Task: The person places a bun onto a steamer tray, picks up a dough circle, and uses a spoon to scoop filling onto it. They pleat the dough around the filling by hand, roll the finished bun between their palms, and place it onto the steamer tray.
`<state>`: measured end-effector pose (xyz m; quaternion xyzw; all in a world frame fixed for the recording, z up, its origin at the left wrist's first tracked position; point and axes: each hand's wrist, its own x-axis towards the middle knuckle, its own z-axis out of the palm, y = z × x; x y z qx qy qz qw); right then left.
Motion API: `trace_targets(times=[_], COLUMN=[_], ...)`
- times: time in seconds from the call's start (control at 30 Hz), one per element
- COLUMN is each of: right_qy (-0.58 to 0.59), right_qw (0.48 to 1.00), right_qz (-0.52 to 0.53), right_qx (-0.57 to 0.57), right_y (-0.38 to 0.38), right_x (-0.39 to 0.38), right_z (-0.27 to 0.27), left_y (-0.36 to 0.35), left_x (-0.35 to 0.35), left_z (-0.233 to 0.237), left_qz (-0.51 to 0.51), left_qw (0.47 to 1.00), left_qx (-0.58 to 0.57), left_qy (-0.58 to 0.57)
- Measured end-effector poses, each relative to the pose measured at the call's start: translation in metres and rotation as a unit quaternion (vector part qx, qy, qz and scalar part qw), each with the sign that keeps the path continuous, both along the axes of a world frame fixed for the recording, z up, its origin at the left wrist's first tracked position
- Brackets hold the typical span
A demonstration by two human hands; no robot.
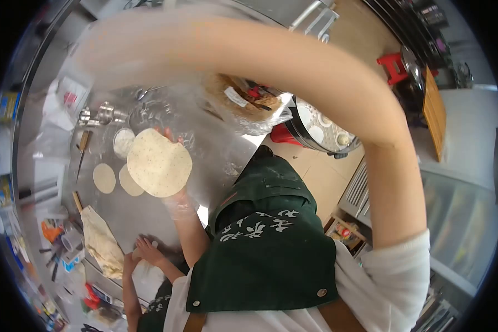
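Note:
My left hand [180, 206], in a thin clear glove, holds up a large round of flattened dough [159, 163] with small specks. Some fingers show past the dough's far edge. My right arm sweeps across the top of the view; the right hand [97, 52] at its end is smeared by motion and its fingers cannot be made out. Below the held round, two smaller dough rounds [104, 178] lie on the metal table [166, 218]. Beside them stands a bowl of white powder [124, 142].
A co-worker's hands [145, 253] work at the same table, near a large piece of dough [102, 243]. A knife [83, 148] and metal cups [106, 112] lie further off. At right stand a plastic-lined container [243, 102] and a round pan [321, 130] holding pale rounds.

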<state>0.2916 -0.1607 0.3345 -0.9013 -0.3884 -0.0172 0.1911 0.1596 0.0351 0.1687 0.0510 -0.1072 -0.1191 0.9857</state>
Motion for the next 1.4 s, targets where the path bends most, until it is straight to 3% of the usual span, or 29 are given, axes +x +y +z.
trace_targets(times=[0.13, 0.23, 0.33, 0.47, 0.53, 0.63, 0.7, 0.83, 0.9, 1.0, 1.13, 1.23, 1.33, 1.4], right_qy=[-0.033, 0.004, 0.065, -0.056, -0.043, -0.001, 0.025, 0.009, -0.018, -0.087, 0.031, -0.004, -0.040, -0.065], right_qw=[0.981, 0.940, 0.909, 0.922, 0.912, 0.900, 0.895, 0.899, 0.888, 0.903, 0.880, 0.907, 0.890, 0.885], right_qz=[-0.188, -0.303, -0.321, -0.290, -0.300, -0.299, -0.279, -0.265, -0.301, -0.255, -0.266, -0.302, -0.359, -0.331], right_qx=[0.030, -0.154, -0.256, -0.251, -0.277, -0.319, -0.348, -0.349, -0.347, -0.336, -0.392, -0.293, -0.277, -0.320], right_y=[-0.080, -0.102, -0.095, -0.085, -0.081, -0.081, -0.087, -0.085, -0.072, -0.057, -0.041, -0.037, -0.017, -0.007], right_x=[-0.071, -0.146, -0.165, -0.145, -0.138, -0.136, -0.138, -0.131, -0.125, -0.106, -0.078, -0.097, -0.123, -0.136], right_z=[-0.021, -0.058, -0.076, -0.091, -0.111, -0.112, -0.104, -0.108, -0.118, -0.111, -0.126, -0.113, -0.095, -0.086], left_y=[0.018, 0.006, -0.009, -0.022, -0.028, -0.035, -0.033, -0.033, -0.036, -0.040, -0.044, -0.041, -0.043, -0.047], left_x=[0.015, 0.004, 0.007, 0.018, 0.020, 0.015, 0.013, 0.015, 0.018, 0.025, 0.031, 0.031, 0.030, 0.029], left_z=[-0.027, -0.017, -0.019, -0.022, -0.014, -0.013, -0.024, -0.034, -0.025, -0.024, -0.027, -0.038, -0.052, -0.061], left_qz=[-0.018, -0.009, -0.047, -0.042, -0.019, -0.006, -0.032, -0.039, -0.025, -0.017, -0.032, -0.053, -0.049, -0.048], left_qw=[0.997, 0.994, 0.985, 0.979, 0.968, 0.970, 0.978, 0.977, 0.971, 0.965, 0.965, 0.962, 0.952, 0.946], left_qx=[-0.028, -0.040, -0.094, -0.058, -0.008, 0.033, -0.024, -0.059, -0.009, 0.032, 0.051, 0.014, 0.018, 0.032], left_qy=[0.063, 0.104, 0.139, 0.191, 0.249, 0.239, 0.204, 0.200, 0.239, 0.259, 0.256, 0.267, 0.301, 0.320])
